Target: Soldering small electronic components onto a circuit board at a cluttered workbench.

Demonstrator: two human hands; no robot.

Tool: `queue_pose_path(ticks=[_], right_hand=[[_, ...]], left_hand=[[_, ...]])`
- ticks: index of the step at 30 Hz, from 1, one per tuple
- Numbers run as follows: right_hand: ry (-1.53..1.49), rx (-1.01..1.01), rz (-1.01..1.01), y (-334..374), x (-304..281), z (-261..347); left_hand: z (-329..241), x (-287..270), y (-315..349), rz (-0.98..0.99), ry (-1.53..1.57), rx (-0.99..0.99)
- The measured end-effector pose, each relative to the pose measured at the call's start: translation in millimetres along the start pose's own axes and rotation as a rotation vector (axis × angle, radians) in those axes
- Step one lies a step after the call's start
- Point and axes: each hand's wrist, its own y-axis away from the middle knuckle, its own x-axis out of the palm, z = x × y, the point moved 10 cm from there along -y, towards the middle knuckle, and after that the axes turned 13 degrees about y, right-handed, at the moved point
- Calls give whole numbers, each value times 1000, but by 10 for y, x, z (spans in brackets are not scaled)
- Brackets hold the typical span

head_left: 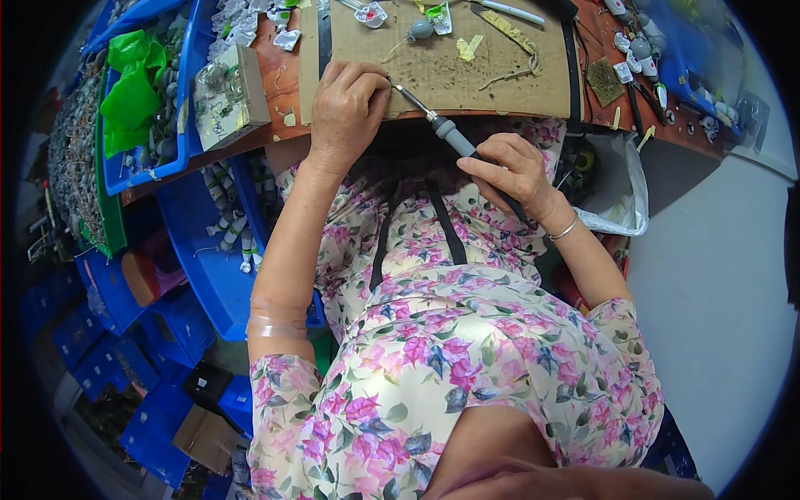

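My right hand [518, 171] is closed round the handle of a soldering iron [451, 136]. The iron slants up and left, its metal tip close to the fingertips of my left hand [346, 108]. Those left fingers are pinched together at the near part of a cardboard sheet [508, 92]; what they hold, if anything, is too small and covered to name. Beyond them on the cardboard lies a grey rounded part [421, 30] with a thin wire running toward my left hand. A white and green plastic piece [439, 17] sits beside it.
A white block-shaped box [233, 97] stands left of the cardboard, near a blue bin [185, 100] of grey parts and a green bag [133, 100]. A yellowish strip [510, 32] lies on the cardboard. Rightward are a brown sponge [604, 81] and a white-lined container [637, 187].
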Motion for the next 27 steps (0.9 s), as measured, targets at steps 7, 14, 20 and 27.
queue_pose_path(ticks=[7, 14, 20, 27], right_hand=[[-9, 11, 3, -9, -1, -1], [-14, 10, -3, -8, -28, -4], [25, 33, -56, -34, -102, -27], [15, 38, -100, -33, -120, -28]], left_hand=[[14, -4, 4, 2, 10, -17], [15, -2, -3, 0, 3, -12], [-12, -2, -3, -13, -12, 23], [-33, 3, -6, -3, -13, 22]])
